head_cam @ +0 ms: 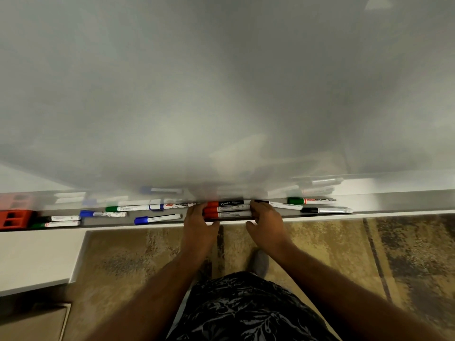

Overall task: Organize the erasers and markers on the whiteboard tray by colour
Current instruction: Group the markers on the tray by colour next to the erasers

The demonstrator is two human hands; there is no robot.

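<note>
Three red-capped markers [227, 209] lie side by side in the middle of the whiteboard tray [394, 204]. My left hand [199, 222] presses on their cap ends and my right hand [267, 221] on their other ends, squeezing the bundle between them. Left of the bundle lie blue markers [157, 219] [102, 213], a green marker [126, 208], a blue-and-white marker [172, 206], then a black marker [61, 218] and a green one [55, 224]. A red eraser [14, 219] sits at the far left. Right of my hands lie a green marker [311, 200], a black marker [326, 210] and a white-bodied one [285, 205].
The whiteboard [221, 94] fills the upper view and reflects the markers. Below the tray is patterned carpet [344, 254]. A white ledge or tabletop [37, 257] stands at the lower left. My foot [258, 263] is under the tray.
</note>
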